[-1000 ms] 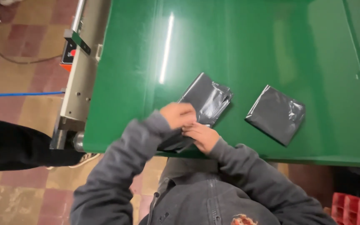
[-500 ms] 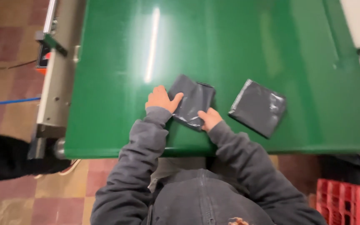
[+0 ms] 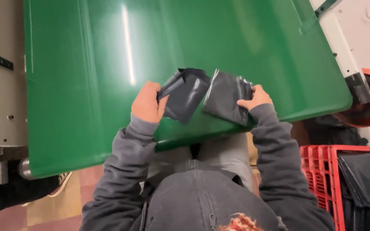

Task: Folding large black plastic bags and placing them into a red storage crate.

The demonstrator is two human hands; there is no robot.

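1. We see the left hand gripping a dark grey bag by its left edge, fingers closed on it, the bag lifted slightly at that end.
2. The right hand clasps a second bag at its right edge; this bag lies near the belt's front edge.
3. Both bags sit side by side on the green belt, their inner edges touching or nearly so.
4. A red crate stands lower right, holding more dark bags.
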